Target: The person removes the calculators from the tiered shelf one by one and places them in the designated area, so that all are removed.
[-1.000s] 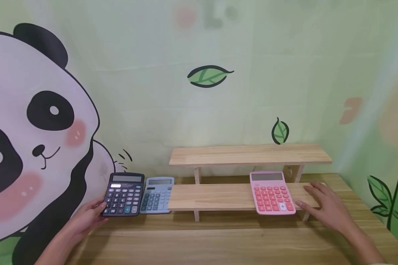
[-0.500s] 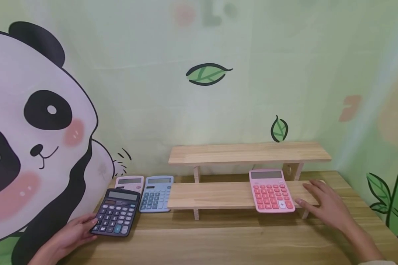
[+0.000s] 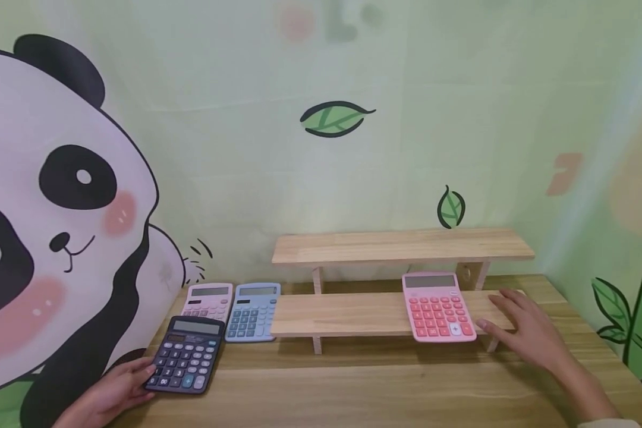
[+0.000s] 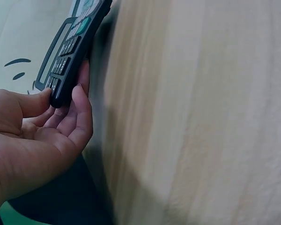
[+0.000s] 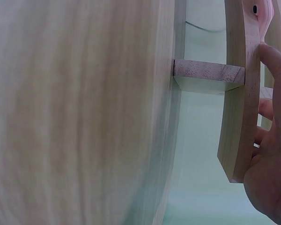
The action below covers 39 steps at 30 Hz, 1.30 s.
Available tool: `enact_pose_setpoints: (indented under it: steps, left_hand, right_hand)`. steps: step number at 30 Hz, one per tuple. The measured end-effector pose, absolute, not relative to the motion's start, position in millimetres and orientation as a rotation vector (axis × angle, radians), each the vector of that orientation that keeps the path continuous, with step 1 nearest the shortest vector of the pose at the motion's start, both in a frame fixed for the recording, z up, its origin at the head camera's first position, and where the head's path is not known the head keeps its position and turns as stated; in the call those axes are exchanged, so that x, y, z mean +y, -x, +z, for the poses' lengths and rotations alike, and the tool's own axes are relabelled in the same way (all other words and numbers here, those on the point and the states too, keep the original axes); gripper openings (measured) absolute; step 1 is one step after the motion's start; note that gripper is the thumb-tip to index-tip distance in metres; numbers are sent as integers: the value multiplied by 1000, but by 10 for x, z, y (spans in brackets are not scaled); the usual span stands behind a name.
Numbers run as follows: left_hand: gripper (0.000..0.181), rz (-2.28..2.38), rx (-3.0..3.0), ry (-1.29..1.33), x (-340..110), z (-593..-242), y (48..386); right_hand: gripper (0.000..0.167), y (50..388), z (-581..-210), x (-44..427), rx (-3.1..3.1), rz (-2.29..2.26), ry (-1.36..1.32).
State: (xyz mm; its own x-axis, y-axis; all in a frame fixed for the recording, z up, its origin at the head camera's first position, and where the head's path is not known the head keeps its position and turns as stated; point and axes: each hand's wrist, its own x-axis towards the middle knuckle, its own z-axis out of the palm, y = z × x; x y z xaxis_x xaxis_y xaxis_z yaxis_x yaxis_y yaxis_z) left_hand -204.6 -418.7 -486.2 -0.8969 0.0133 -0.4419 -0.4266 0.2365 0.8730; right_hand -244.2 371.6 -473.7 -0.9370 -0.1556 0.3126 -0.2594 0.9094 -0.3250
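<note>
My left hand (image 3: 115,386) pinches the lower left edge of a black calculator (image 3: 187,356), thumb on top and fingers beneath. In the left wrist view the calculator (image 4: 68,61) is tilted, its lower side off the table. Behind it lie a pale pink calculator (image 3: 210,300), partly covered, and a light blue calculator (image 3: 252,312). My right hand (image 3: 529,330) rests on the right end of the lower wooden shelf (image 3: 342,315), fingers spread and loosely bent. Its thumb is at the edge of a pink calculator (image 3: 438,306) that leans on that shelf.
An upper wooden shelf (image 3: 401,246) stands behind the lower one, both on a wood-grain table (image 3: 321,392). Upright supports (image 5: 208,72) carry the lower board. A green printed backdrop (image 3: 235,166) with a panda hangs behind and to the left.
My left hand has drawn the black calculator down toward me and slightly left, off the pale pink calculator, which now shows. The right hand and the pink calculator have stayed put.
</note>
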Motion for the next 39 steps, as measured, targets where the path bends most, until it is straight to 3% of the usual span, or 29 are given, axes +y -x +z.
enact_pose_setpoints:
  steps: [18, 31, 39]
  left_hand:
    - [53, 1574, 2295, 445, -4114, -4876, 2053]
    - [52, 1056, 2679, 540, -4116, -4979, 2176]
    - [42, 777, 2836, 497, -3923, -4840, 2101]
  right_hand:
    - [80, 2486, -4733, 3734, -2776, 553, -323]
    - [80, 2439, -4732, 3720, -2790, 547, -306]
    - [80, 2438, -4740, 3720, -2782, 533, -314]
